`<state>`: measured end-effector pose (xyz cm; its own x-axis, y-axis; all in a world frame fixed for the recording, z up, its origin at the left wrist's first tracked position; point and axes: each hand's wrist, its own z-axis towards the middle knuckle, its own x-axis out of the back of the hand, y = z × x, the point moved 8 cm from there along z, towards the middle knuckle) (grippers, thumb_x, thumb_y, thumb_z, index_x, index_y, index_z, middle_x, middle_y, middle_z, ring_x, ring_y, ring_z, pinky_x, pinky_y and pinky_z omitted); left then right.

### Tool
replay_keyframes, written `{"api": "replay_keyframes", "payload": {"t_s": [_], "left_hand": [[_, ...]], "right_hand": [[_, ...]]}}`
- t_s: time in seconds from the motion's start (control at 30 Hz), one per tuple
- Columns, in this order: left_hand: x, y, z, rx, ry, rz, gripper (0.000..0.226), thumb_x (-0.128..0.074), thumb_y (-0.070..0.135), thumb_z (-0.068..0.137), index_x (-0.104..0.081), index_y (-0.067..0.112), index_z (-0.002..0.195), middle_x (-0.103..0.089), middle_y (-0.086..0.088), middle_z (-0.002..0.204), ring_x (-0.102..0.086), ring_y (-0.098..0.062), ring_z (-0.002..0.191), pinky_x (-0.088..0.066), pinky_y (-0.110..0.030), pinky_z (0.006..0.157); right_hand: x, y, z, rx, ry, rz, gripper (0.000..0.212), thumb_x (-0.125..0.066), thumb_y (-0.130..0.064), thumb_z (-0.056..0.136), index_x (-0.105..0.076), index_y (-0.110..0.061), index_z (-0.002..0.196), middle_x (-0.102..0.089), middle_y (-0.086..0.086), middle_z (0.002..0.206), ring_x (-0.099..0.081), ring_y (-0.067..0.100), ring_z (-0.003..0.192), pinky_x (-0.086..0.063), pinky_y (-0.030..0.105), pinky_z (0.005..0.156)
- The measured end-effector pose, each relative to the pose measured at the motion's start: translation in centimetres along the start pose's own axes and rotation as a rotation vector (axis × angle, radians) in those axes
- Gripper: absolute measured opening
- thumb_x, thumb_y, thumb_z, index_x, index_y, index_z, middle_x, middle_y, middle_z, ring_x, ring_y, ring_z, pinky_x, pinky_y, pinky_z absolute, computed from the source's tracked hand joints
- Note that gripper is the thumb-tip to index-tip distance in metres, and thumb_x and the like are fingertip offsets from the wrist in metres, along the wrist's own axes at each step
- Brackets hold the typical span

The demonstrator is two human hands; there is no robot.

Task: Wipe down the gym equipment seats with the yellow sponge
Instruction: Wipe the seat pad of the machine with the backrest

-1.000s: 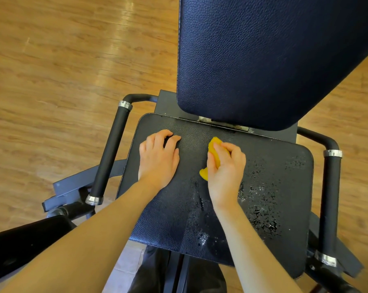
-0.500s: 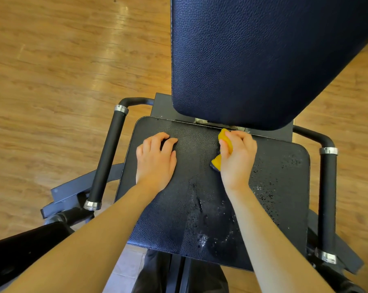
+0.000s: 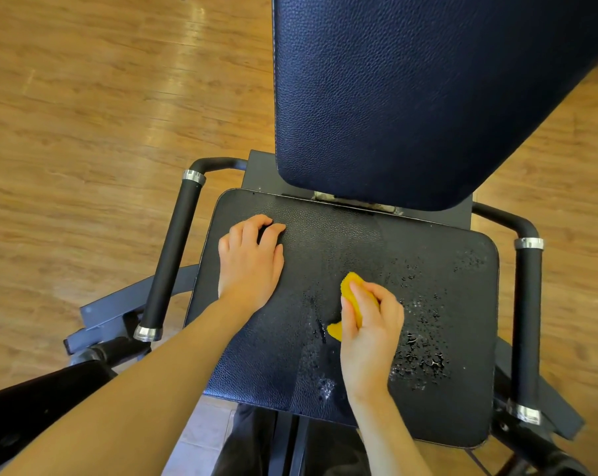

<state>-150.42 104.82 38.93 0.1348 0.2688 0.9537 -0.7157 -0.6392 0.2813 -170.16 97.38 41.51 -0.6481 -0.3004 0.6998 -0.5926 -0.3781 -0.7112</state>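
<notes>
Right hand [image 3: 369, 324] grips the sponge [image 3: 354, 297], fingers curled over its top and pressing it onto the middle of the seat [image 3: 325, 235]. Left hand [image 3: 251, 259] lies on the seat's left part, palm down with fingers loosely bent, holding nothing; it seems to brace the body. Wiping of this seat looks to be midway: water beads [image 3: 421, 355] stand to the right of the sponge, and a wet streak runs down the middle. Next the sponge likely needs to sweep rightward across those beads with steady pressure, then out to the seat's edges.
</notes>
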Motion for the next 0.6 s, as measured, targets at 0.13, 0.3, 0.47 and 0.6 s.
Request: {"api": "replay_keyframes", "payload": {"t_s": [0.13, 0.3, 0.47, 0.6], "left_hand": [[0.0, -0.1, -0.1, -0.002, 0.001, -0.004, 0.03, -0.062, 0.02, 0.09, -0.061, 0.016, 0.12, -0.055, -0.01, 0.122, -0.047, -0.031, 0.11, -0.042, -0.049, 0.088], [0.0, -0.1, 0.0, 0.002, -0.001, -0.011, 0.03, -0.062, 0.02, 0.09, -0.061, 0.016, 0.12, -0.054, -0.009, 0.123, -0.045, -0.029, 0.11, -0.041, -0.048, 0.088], [0.0, -0.1, 0.0, 0.006, -0.007, -0.009, 0.031, -0.063, 0.02, 0.089, -0.061, 0.016, 0.119, -0.054, -0.009, 0.122, -0.046, -0.031, 0.11, -0.041, -0.049, 0.087], [0.1, 0.0, 0.0, 0.009, -0.005, -0.008, 0.031, -0.064, 0.019, 0.088, -0.062, 0.015, 0.119, -0.054, -0.01, 0.121, -0.046, -0.031, 0.109, -0.041, -0.049, 0.087]], "right_hand": [[-0.6, 0.3, 5.2, 0.027, 0.035, -0.052, 0.029, -0.069, -0.001, 0.085, -0.068, -0.005, 0.114, -0.059, 0.013, 0.111, -0.05, 0.031, 0.099, -0.028, 0.008, 0.086], [-0.9, 0.9, 12.0, -0.011, 0.074, -0.113, 0.025, -0.064, -0.009, 0.089, -0.067, -0.006, 0.114, -0.057, 0.013, 0.111, -0.049, 0.03, 0.103, -0.023, 0.01, 0.084], [-0.4, 0.5, 8.7, 0.048, 0.049, -0.089, 0.032, -0.065, -0.003, 0.088, -0.065, -0.006, 0.12, -0.056, 0.011, 0.113, -0.046, 0.027, 0.099, -0.029, -0.001, 0.078], [0.0, 1.2, 4.0, 0.012, 0.006, 0.033, 0.04, -0.066, -0.002, 0.087, -0.062, -0.015, 0.124, -0.05, 0.004, 0.118, -0.042, 0.021, 0.102, -0.05, 0.01, 0.05]]}}
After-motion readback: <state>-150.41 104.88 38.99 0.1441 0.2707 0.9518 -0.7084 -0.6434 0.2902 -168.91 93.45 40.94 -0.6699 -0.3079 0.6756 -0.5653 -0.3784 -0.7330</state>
